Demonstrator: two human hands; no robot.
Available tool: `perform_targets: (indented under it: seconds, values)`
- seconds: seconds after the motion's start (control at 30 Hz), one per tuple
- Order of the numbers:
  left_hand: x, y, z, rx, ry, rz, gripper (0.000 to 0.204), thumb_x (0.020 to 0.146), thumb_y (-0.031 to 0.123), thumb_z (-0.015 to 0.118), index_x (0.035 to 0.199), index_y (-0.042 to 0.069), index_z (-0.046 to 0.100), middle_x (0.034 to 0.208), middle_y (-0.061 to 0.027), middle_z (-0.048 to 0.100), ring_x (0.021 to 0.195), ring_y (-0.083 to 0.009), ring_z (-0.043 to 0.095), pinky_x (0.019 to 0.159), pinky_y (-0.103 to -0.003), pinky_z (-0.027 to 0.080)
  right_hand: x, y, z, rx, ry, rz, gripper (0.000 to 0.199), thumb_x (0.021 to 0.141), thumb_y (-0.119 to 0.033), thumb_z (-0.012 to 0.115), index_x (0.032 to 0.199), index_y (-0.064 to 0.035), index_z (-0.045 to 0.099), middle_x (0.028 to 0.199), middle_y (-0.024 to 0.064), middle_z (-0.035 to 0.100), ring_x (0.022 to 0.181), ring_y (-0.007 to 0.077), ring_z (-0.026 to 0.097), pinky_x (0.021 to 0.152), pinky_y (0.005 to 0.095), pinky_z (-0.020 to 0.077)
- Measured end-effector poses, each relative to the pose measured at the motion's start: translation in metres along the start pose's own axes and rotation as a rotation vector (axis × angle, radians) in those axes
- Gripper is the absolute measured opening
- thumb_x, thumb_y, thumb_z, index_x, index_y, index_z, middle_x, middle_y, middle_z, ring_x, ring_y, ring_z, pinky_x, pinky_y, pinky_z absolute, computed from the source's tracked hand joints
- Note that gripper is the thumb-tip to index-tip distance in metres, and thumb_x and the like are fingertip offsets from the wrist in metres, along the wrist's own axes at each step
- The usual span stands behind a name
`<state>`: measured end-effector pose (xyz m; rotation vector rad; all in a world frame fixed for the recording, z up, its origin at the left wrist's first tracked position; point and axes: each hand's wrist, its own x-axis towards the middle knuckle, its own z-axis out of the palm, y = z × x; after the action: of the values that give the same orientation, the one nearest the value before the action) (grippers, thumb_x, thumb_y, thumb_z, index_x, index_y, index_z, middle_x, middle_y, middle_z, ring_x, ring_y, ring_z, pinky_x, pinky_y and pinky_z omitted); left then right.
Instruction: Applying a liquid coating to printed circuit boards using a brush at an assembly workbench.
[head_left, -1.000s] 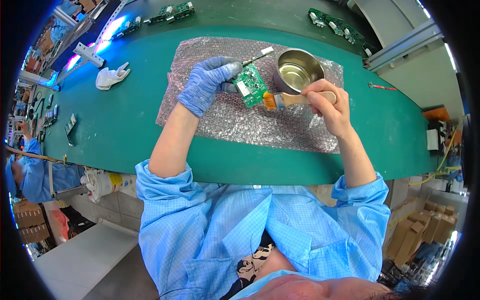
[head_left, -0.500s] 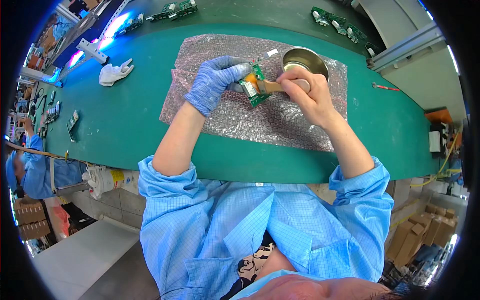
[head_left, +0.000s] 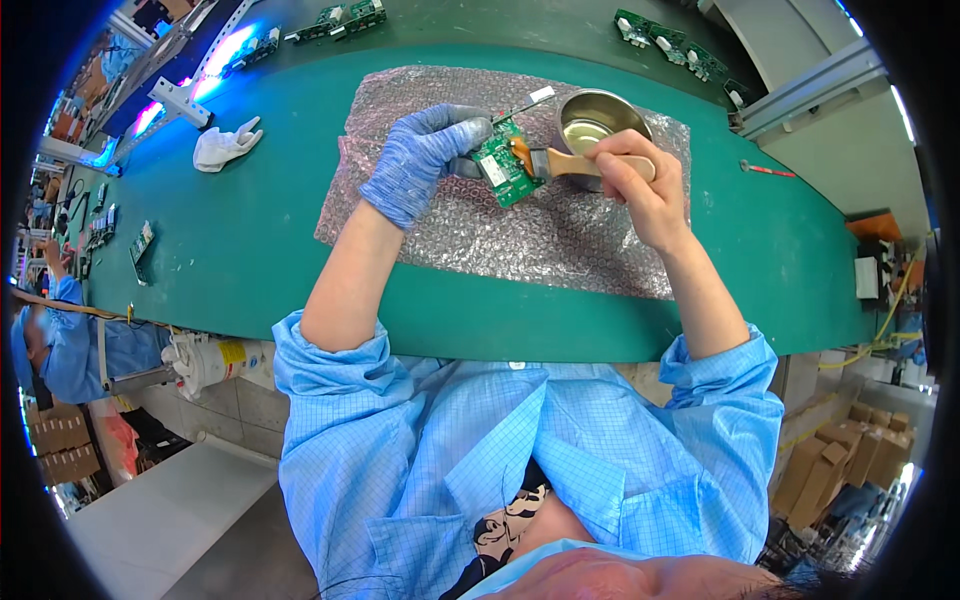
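Observation:
My gloved left hand [head_left: 422, 160] grips a green circuit board [head_left: 512, 186] by its left side, above a sheet of bubble wrap [head_left: 440, 240]. A white connector and other small parts show on the board. My bare right hand [head_left: 640, 185] is closed round the wooden handle of a flat brush [head_left: 570, 164]. Its orange-brown bristles meet the board's upper right part. Just behind the brush stands a round metal bowl [head_left: 603, 113] with some liquid in it. A thin wire with a white tag [head_left: 541, 95] sticks out from the board's upper end.
A white glove [head_left: 226, 146] and another circuit board [head_left: 143, 250] lie on the green mat [head_left: 270, 220] at the left. More boards [head_left: 670, 45] stand along the back. A red-handled tool [head_left: 768, 171] lies at the right. A co-worker in blue [head_left: 75, 340] is at far left.
My right hand has drawn the brush rightward across the board, uncovering more of its face. The board appears turned slightly in my left hand.

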<state>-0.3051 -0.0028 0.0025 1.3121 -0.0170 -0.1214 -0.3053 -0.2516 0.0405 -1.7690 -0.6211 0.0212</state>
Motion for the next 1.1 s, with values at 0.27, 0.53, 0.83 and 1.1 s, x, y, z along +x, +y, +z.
perform_targets:
  seconds: [0.27, 0.53, 0.83, 1.1]
  values:
    - [0.002, -0.002, 0.000, -0.077, 0.045, 0.008, 0.021, 0.080, 0.012, 0.063, 0.098, 0.001, 0.060, 0.089, -0.0079, 0.061, 0.077, -0.0155, 0.061, 0.059, -0.025, 0.055, -0.012, 0.002, -0.002, -0.068, 0.015, 0.012, 0.015, 0.084, -0.015, 0.053, 0.085, -0.0025, 0.061, 0.056, -0.0015, 0.050, 0.051, 0.0036, 0.045, 0.045, 0.0189, 0.0336]
    - [0.004, -0.001, 0.002, -0.223, 0.131, 0.035, 0.024, 0.080, 0.006, 0.061, 0.099, -0.001, 0.049, 0.095, -0.0115, 0.053, 0.083, -0.0220, 0.060, 0.066, -0.031, 0.058, -0.009, 0.009, 0.027, -0.076, 0.251, -0.002, 0.013, 0.085, -0.013, 0.053, 0.084, -0.0020, 0.060, 0.055, -0.0018, 0.051, 0.049, 0.0028, 0.046, 0.044, 0.0182, 0.0333]
    - [0.002, 0.004, 0.003, -0.243, 0.153, 0.068, 0.019, 0.080, 0.006, 0.060, 0.095, 0.000, 0.051, 0.092, -0.0103, 0.054, 0.083, -0.0209, 0.060, 0.066, -0.031, 0.058, -0.002, 0.001, 0.025, 0.083, 0.374, -0.036, 0.014, 0.084, -0.012, 0.052, 0.082, -0.0018, 0.061, 0.054, -0.0016, 0.050, 0.047, 0.0027, 0.043, 0.041, 0.0172, 0.0309]
    - [0.025, 0.005, -0.007, -0.221, 0.221, 0.042, 0.015, 0.081, 0.008, 0.060, 0.093, 0.001, 0.053, 0.089, -0.0093, 0.056, 0.079, -0.0187, 0.060, 0.063, -0.030, 0.058, -0.010, 0.011, -0.018, 0.190, 0.386, 0.053, 0.013, 0.082, -0.011, 0.053, 0.083, 0.0001, 0.060, 0.053, -0.0025, 0.045, 0.044, 0.0038, 0.037, 0.040, 0.0181, 0.0266]
